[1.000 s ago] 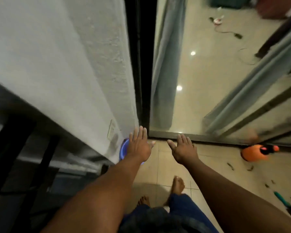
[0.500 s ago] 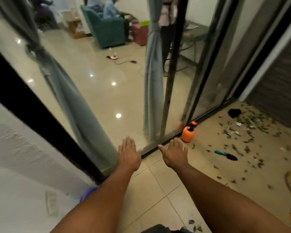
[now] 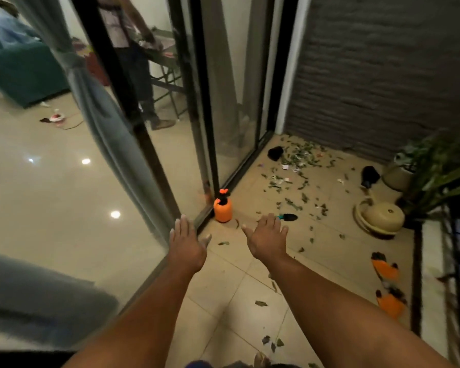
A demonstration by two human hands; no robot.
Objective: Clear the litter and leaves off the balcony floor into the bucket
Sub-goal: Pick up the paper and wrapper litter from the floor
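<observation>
Both hands reach forward at the middle of the frame, palms down, fingers straight and spread — the left hand (image 3: pixel 187 247) and the right hand (image 3: pixel 267 239) hold nothing. The leaves and litter (image 3: pixel 299 160) lie thickest in the upper right, in the far corner by the dark ribbed wall (image 3: pixel 383 62), well apart from both hands; stray leaves trail down the tiled balcony floor (image 3: pixel 223 301) between and below the arms. An orange spray bottle (image 3: pixel 222 207) stands just beyond the hands, beside the sliding-door track. A teal-handled trowel (image 3: pixel 287 217) lies just past the right fingertips.
</observation>
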